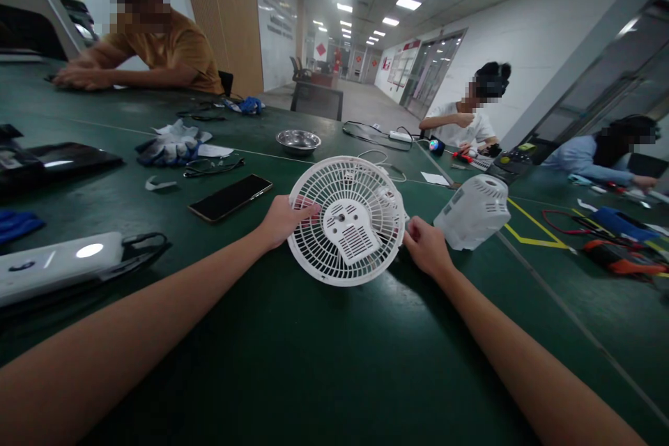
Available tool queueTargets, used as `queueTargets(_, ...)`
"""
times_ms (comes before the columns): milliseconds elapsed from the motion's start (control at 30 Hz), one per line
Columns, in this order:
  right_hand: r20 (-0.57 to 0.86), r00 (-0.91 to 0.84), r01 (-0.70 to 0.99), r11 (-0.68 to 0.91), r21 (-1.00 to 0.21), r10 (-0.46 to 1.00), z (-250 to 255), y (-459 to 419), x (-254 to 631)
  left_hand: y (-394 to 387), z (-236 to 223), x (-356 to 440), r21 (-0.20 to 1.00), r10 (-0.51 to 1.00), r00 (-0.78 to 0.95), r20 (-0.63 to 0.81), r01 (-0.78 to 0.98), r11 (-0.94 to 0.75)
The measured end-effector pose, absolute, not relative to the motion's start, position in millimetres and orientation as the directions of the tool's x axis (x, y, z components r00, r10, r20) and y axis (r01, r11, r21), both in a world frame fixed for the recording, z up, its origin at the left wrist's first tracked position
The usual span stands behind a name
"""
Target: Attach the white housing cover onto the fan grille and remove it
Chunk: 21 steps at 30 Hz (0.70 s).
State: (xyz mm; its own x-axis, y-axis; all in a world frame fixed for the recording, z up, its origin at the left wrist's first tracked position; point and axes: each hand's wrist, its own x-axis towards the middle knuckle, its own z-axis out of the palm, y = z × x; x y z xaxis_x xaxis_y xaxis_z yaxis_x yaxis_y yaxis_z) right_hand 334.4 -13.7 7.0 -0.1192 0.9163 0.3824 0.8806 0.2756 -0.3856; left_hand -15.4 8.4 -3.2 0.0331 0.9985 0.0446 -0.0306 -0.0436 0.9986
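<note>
A round white fan grille (pixel 351 230) is held up off the green table, tilted, with its slotted centre plate facing me. My left hand (pixel 282 223) is closed on its left rim, and the fingertips show through the bars. At the right rim, my right hand (pixel 426 244) is closed with curled fingers against the edge; its grip is partly hidden. Behind the grille, white parts show dimly through the bars, and a white cord (pixel 373 153) runs out on the table. To the right of my right hand stands a white vented plastic housing (pixel 473 212).
A phone (pixel 230 197) and a metal bowl (pixel 297 141) lie beyond my left hand. Farther left are gloves (pixel 170 144) and a white device (pixel 63 261) with a black strap. Red and blue tools (pixel 621 254) lie at right. Several people sit around the table.
</note>
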Motion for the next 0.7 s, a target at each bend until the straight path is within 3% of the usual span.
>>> queueTargets(200, 0.283, -0.402, 0.737, 0.491, -0.464, 0.871, 9.5, -21.0, 327.2, 8.7, -4.4, -15.8, 0.997, 0.997, 0.04, 0.066, -0.037, -0.065)
queueTargets(700, 0.231, -0.432, 0.725, 0.488, -0.486, 0.872, 6.3, -19.0, 326.4, 11.8, -7.8, -14.6, 0.994, 0.998, 0.03, 0.055, -0.094, -0.052)
